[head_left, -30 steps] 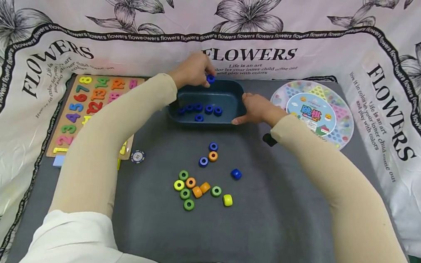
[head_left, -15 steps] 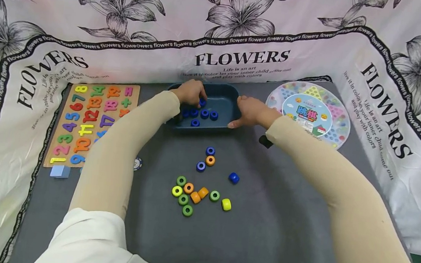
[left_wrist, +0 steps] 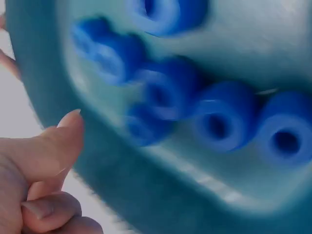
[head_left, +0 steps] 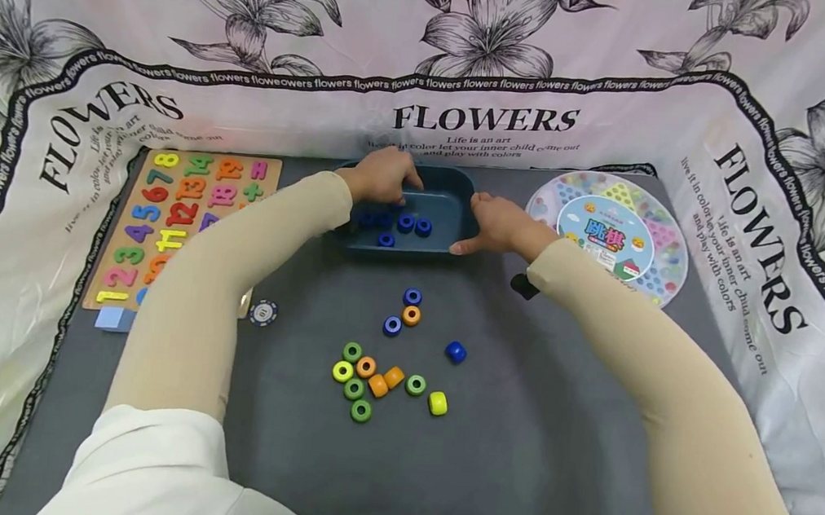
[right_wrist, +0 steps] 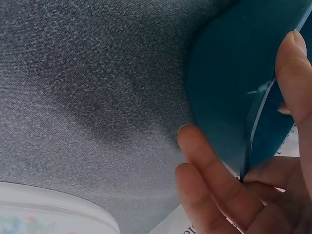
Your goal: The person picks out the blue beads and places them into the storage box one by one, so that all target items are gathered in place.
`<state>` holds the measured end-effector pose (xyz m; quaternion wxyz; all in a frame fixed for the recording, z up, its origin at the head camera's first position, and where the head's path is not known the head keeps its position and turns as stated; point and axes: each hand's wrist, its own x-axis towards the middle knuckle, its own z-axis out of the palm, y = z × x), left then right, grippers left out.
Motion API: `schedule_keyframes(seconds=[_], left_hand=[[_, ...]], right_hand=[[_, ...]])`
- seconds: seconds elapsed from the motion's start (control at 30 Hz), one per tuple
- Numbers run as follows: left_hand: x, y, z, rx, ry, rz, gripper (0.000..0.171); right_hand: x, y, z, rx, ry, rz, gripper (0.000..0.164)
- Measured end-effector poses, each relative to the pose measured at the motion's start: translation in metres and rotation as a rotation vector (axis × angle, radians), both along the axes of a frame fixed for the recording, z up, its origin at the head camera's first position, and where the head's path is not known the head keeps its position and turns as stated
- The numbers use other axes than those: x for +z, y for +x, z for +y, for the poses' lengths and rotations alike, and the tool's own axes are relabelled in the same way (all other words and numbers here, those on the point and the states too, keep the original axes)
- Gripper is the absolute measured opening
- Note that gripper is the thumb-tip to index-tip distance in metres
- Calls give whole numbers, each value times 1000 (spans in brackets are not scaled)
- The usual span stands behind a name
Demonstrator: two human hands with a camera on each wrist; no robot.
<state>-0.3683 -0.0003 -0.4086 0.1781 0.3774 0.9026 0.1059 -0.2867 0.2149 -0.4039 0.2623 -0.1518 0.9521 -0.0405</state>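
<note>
A dark blue-green plastic bin [head_left: 405, 254] stands at the back of the table with several blue ring-shaped beads [left_wrist: 234, 105] inside. My left hand [head_left: 383, 176] is over the bin's left part, thumb out and other fingers loosely curled, with nothing between them in the left wrist view. Part of the bin and some beads are hidden under it. At the bin's right end my right hand [head_left: 498, 224] grips the wall, thumb over the rim and fingers outside. In front of the bin lie loose blue beads [head_left: 456, 352], orange beads [head_left: 377, 385], green beads [head_left: 361, 411] and yellow beads [head_left: 438, 404].
Left of the bin lies a wooden number board [head_left: 111, 264], partly behind my left arm, with a light blue block [head_left: 115, 318] and a poker chip [head_left: 264, 312] nearby. A round game box [head_left: 607, 225] lies at the right. A printed flower cloth [head_left: 481, 145] hangs behind the table.
My left hand lowered a blue bead into the bin and let it go, then rose slightly. The right hand kept its grip on the bin. The head view shifted a little.
</note>
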Motion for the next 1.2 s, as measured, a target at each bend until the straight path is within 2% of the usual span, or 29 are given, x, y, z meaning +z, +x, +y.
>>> schedule_keyframes(seconds=[0.1, 0.17, 0.23, 0.33, 0.37, 0.43, 0.53, 0.63, 0.8, 0.93, 1.07, 1.13, 1.2], left_hand=[[27, 32, 8, -116, -1, 71, 36], [42, 61, 12, -206, -37, 124, 32], [50, 91, 13, -294, -81, 171, 28], [38, 126, 12, -398, -162, 214, 18], [30, 133, 11, -411, -186, 214, 16], [13, 143, 8, -390, -223, 203, 13], [-10, 151, 5, -307, -252, 200, 9], [-22, 154, 2, -264, -245, 213, 11], [-32, 157, 4, -294, -181, 227, 16], [-39, 160, 8, -346, -183, 221, 19], [-37, 159, 8, -370, -199, 250, 14], [-30, 154, 6, -352, -182, 248, 9], [-17, 147, 2, -314, -143, 241, 7]], right_hand=[[-3, 4, 0, 13, -1, 15, 112], [-3, 5, 0, 30, -4, 32, 110], [0, 6, 1, 37, -9, 44, 109], [3, 5, 2, 38, -7, 50, 108], [3, 4, 2, 36, -1, 49, 109], [4, 3, 1, 31, 7, 41, 109], [3, 0, 0, 33, 14, 25, 110], [3, 0, -2, 26, 6, 5, 113], [1, 0, -1, 21, 10, 14, 112], [0, -1, -2, 37, 16, 27, 109], [0, 0, -5, 37, 12, 20, 109], [1, 1, -6, 29, 9, 17, 110], [2, 1, -5, 20, 10, 18, 111]])
